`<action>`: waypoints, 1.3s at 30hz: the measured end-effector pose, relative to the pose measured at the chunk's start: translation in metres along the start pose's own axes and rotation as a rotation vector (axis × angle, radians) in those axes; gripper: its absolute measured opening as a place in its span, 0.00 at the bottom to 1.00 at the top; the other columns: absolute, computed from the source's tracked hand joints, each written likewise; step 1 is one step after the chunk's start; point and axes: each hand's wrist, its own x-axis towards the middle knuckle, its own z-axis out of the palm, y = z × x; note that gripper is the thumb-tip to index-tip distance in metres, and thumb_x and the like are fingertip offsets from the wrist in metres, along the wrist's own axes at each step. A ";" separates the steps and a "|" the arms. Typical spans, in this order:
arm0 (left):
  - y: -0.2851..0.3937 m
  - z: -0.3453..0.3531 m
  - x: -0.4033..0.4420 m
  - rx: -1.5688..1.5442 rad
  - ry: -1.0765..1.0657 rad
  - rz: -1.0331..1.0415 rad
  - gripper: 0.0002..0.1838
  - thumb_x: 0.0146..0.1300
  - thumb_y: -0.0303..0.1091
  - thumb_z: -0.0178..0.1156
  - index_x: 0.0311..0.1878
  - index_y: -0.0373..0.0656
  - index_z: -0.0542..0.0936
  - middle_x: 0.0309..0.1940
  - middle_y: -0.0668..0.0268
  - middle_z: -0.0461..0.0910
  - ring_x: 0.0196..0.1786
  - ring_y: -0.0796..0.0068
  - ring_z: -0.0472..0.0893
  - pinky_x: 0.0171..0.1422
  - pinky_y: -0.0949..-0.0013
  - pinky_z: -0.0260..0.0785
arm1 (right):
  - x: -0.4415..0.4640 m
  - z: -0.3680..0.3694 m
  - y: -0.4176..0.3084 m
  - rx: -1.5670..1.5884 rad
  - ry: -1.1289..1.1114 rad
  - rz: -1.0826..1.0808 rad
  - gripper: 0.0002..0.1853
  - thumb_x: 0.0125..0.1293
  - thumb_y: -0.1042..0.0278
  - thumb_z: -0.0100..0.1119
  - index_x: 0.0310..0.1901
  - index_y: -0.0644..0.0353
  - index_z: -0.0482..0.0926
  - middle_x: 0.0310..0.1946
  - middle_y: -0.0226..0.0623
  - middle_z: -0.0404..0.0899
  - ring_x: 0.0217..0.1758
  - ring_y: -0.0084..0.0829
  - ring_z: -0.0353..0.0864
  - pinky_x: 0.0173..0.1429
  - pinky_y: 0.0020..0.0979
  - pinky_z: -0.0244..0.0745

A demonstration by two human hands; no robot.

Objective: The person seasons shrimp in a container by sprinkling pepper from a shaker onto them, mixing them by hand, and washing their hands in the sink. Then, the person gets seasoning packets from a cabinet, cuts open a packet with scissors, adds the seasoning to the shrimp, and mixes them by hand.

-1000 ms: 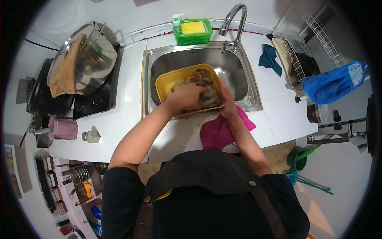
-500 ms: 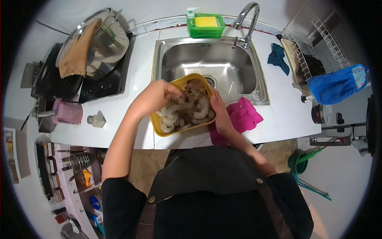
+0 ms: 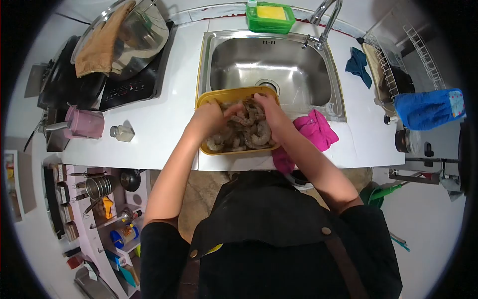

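Note:
A yellow rectangular tub [image 3: 238,152] full of raw, grey, unpeeled shrimp [image 3: 244,129] sits at the counter's front, its far side reaching the sink rim. Both hands are inside it. My left hand [image 3: 208,119] dips in from the left, fingers curled among the shrimp and partly hidden by them. On the right, my right hand [image 3: 271,112] reaches over the tub's edge, its bent fingers closed on shrimp near the far right corner. Which single shrimp each hand grips is hard to make out.
Behind the tub lies the steel sink [image 3: 219,65] with a faucet [image 3: 326,25]. A pink cloth [image 3: 316,130] lies to the right. Leftward are a small jar [image 3: 122,133], a pink pitcher [image 3: 87,123] and an induction cooker [image 3: 132,89]. A dish rack [image 3: 386,65] stands at right.
My right hand has left the tub's right side and moved in over the shrimp. The tub has turned and now sits squarer to the counter. My left hand remains among the shrimp.

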 end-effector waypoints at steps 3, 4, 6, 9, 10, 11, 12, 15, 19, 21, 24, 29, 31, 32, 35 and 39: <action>0.002 0.009 0.011 0.116 0.016 0.021 0.23 0.66 0.41 0.49 0.63 0.45 0.67 0.47 0.43 0.76 0.49 0.50 0.78 0.52 0.58 0.69 | 0.018 0.000 0.013 0.022 -0.032 -0.014 0.29 0.67 0.48 0.44 0.57 0.68 0.68 0.53 0.47 0.71 0.56 0.36 0.69 0.62 0.33 0.60; -0.004 0.016 0.015 0.023 0.055 0.004 0.23 0.67 0.40 0.48 0.64 0.47 0.66 0.48 0.44 0.76 0.49 0.50 0.78 0.52 0.59 0.69 | 0.007 0.009 0.004 -0.002 -0.009 -0.023 0.28 0.67 0.48 0.43 0.56 0.67 0.69 0.53 0.45 0.72 0.55 0.35 0.70 0.61 0.33 0.61; -0.014 0.027 0.024 -0.161 0.136 -0.026 0.23 0.67 0.38 0.45 0.66 0.51 0.64 0.50 0.45 0.76 0.48 0.49 0.78 0.53 0.59 0.68 | -0.014 0.024 -0.012 -0.049 0.038 -0.047 0.26 0.67 0.49 0.43 0.54 0.66 0.72 0.51 0.42 0.74 0.53 0.33 0.72 0.60 0.32 0.63; -0.027 0.021 0.025 -0.392 0.079 -0.025 0.22 0.67 0.36 0.45 0.64 0.45 0.67 0.51 0.52 0.77 0.47 0.56 0.79 0.51 0.62 0.70 | 0.001 0.013 -0.002 0.225 -0.075 0.146 0.24 0.69 0.51 0.42 0.51 0.65 0.74 0.48 0.39 0.77 0.49 0.30 0.74 0.57 0.31 0.66; -0.022 0.010 0.019 -0.461 0.049 -0.055 0.22 0.67 0.35 0.45 0.63 0.43 0.68 0.51 0.53 0.78 0.47 0.59 0.79 0.51 0.63 0.70 | 0.002 0.010 0.001 0.225 -0.117 0.105 0.24 0.69 0.51 0.43 0.52 0.64 0.74 0.48 0.38 0.77 0.50 0.30 0.75 0.58 0.32 0.67; -0.018 -0.004 0.012 -0.520 0.000 -0.127 0.21 0.66 0.34 0.47 0.62 0.41 0.69 0.51 0.55 0.78 0.46 0.62 0.79 0.50 0.65 0.71 | 0.003 0.005 0.004 0.224 -0.157 0.062 0.23 0.69 0.52 0.44 0.54 0.63 0.73 0.49 0.38 0.77 0.51 0.31 0.75 0.59 0.32 0.68; -0.013 -0.014 0.006 -0.579 -0.050 -0.199 0.21 0.66 0.33 0.49 0.61 0.39 0.69 0.51 0.56 0.78 0.46 0.65 0.79 0.49 0.66 0.71 | 0.001 0.004 0.003 0.223 -0.197 0.020 0.23 0.69 0.52 0.44 0.55 0.61 0.73 0.50 0.37 0.77 0.52 0.31 0.76 0.60 0.33 0.69; -0.026 -0.010 0.003 -0.710 0.038 -0.165 0.21 0.65 0.40 0.51 0.53 0.33 0.75 0.39 0.51 0.82 0.38 0.61 0.81 0.47 0.64 0.71 | -0.003 0.008 0.002 0.184 -0.103 0.014 0.23 0.69 0.52 0.44 0.54 0.62 0.73 0.50 0.37 0.77 0.52 0.31 0.76 0.59 0.32 0.70; -0.027 -0.002 0.013 -0.489 0.128 -0.092 0.15 0.60 0.33 0.56 0.48 0.34 0.79 0.36 0.55 0.83 0.35 0.63 0.82 0.42 0.65 0.72 | -0.005 0.010 0.000 0.223 -0.083 0.028 0.22 0.69 0.52 0.44 0.53 0.63 0.73 0.49 0.38 0.77 0.50 0.29 0.75 0.58 0.31 0.69; -0.018 -0.002 0.013 -0.374 0.166 -0.058 0.13 0.61 0.34 0.58 0.45 0.36 0.81 0.36 0.57 0.84 0.38 0.68 0.82 0.43 0.67 0.73 | -0.004 0.012 0.000 0.208 -0.041 0.023 0.22 0.70 0.54 0.42 0.50 0.65 0.73 0.47 0.38 0.76 0.48 0.28 0.74 0.56 0.30 0.67; -0.008 -0.004 0.014 -0.343 0.154 -0.061 0.11 0.59 0.32 0.59 0.41 0.37 0.83 0.32 0.53 0.83 0.35 0.63 0.82 0.43 0.66 0.73 | -0.007 0.011 0.001 0.214 -0.050 -0.004 0.23 0.70 0.53 0.42 0.52 0.65 0.73 0.49 0.39 0.75 0.50 0.29 0.73 0.57 0.31 0.66; -0.014 0.008 0.023 -0.225 0.206 0.036 0.09 0.55 0.30 0.61 0.37 0.37 0.83 0.30 0.51 0.81 0.34 0.59 0.82 0.42 0.63 0.72 | -0.007 0.012 0.000 0.204 -0.030 -0.007 0.23 0.70 0.53 0.42 0.52 0.64 0.72 0.49 0.38 0.75 0.50 0.29 0.73 0.58 0.31 0.65; -0.016 0.013 0.025 -0.186 0.232 0.061 0.08 0.54 0.29 0.59 0.35 0.37 0.83 0.29 0.50 0.81 0.35 0.56 0.81 0.43 0.61 0.72 | -0.007 0.011 0.000 0.226 -0.039 0.006 0.23 0.70 0.52 0.42 0.53 0.64 0.73 0.48 0.38 0.75 0.50 0.29 0.73 0.58 0.31 0.65; -0.017 0.016 0.026 -0.161 0.244 0.057 0.08 0.53 0.29 0.58 0.33 0.37 0.83 0.30 0.50 0.81 0.35 0.54 0.81 0.43 0.59 0.72 | -0.007 0.012 0.000 0.244 -0.051 0.014 0.23 0.70 0.52 0.42 0.53 0.64 0.73 0.48 0.37 0.75 0.50 0.29 0.73 0.58 0.31 0.65; -0.009 0.012 0.021 -0.098 0.249 0.046 0.07 0.54 0.27 0.58 0.33 0.37 0.83 0.30 0.51 0.81 0.36 0.52 0.80 0.44 0.59 0.72 | -0.002 0.009 0.004 0.235 -0.057 -0.003 0.23 0.70 0.52 0.41 0.53 0.64 0.73 0.48 0.37 0.76 0.50 0.28 0.73 0.58 0.30 0.65; -0.004 -0.005 0.007 -0.058 0.388 0.113 0.07 0.56 0.26 0.56 0.33 0.37 0.83 0.35 0.52 0.81 0.39 0.55 0.81 0.45 0.62 0.72 | 0.011 0.003 0.015 0.208 -0.057 -0.030 0.23 0.70 0.53 0.41 0.53 0.64 0.73 0.49 0.37 0.76 0.50 0.27 0.73 0.58 0.30 0.65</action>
